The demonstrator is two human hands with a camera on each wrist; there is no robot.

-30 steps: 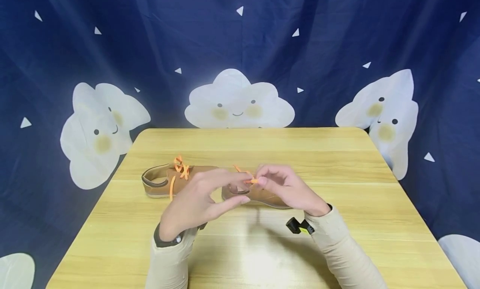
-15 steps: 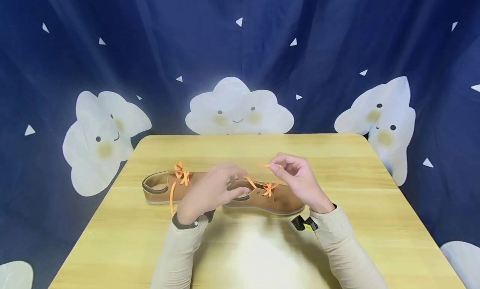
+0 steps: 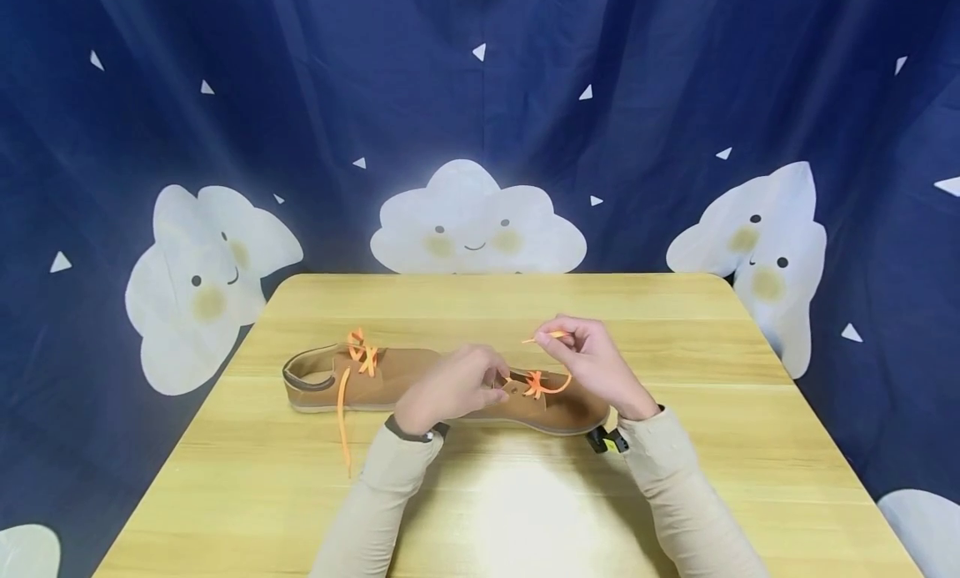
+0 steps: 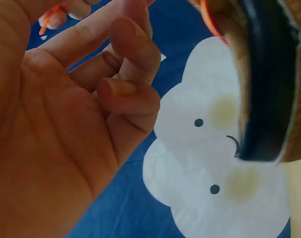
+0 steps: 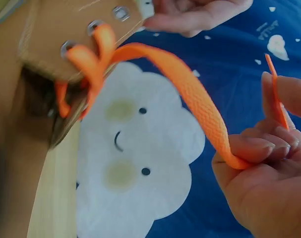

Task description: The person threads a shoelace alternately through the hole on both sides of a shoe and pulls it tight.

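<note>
Two brown shoes lie in a line on the table, toes to the right. My right hand is above the toe of the right shoe and pinches an orange shoelace near its tip, between thumb and forefinger. The lace also runs under the curled other fingers and back to the shoe's eyelets. My left hand is at that shoe's opening, fingers bent, thumb close to the corner of the eyelet flap. Whether it grips the flap cannot be made out.
The left shoe has orange laces crossed on top, one end hanging over its side onto the table. A dark blue curtain with white clouds hangs behind the table.
My right hand has moved up and right with the pinched lace, drawing it out from the shoe. My left hand has come right and down to the shoe opening, its fingers closer together.
</note>
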